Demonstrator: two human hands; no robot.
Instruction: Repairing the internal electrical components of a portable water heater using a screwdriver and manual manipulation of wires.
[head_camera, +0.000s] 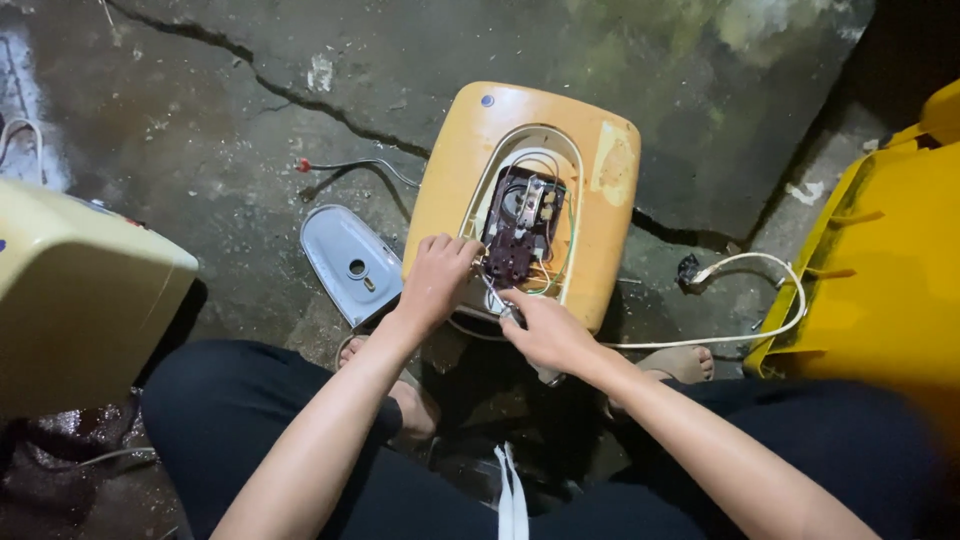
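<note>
Grey oval cover (351, 262) on cracked floor (230, 130); yellow bin (880, 270) right; cream casing (80, 290) left.

The light is dim and warm, seeming to come from above and in front of the person, brightest on the yellow casing (520, 190) and both forearms. The floor (250, 140) fades to dark at the far right corner. Focus is sharp in the middle; edges bend slightly.

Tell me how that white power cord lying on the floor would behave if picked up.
The white cord lies in a loose loop, so it would probably flop and sag. It runs toward the yellow heater casing, so it would likely tug there. It looks light.
</note>
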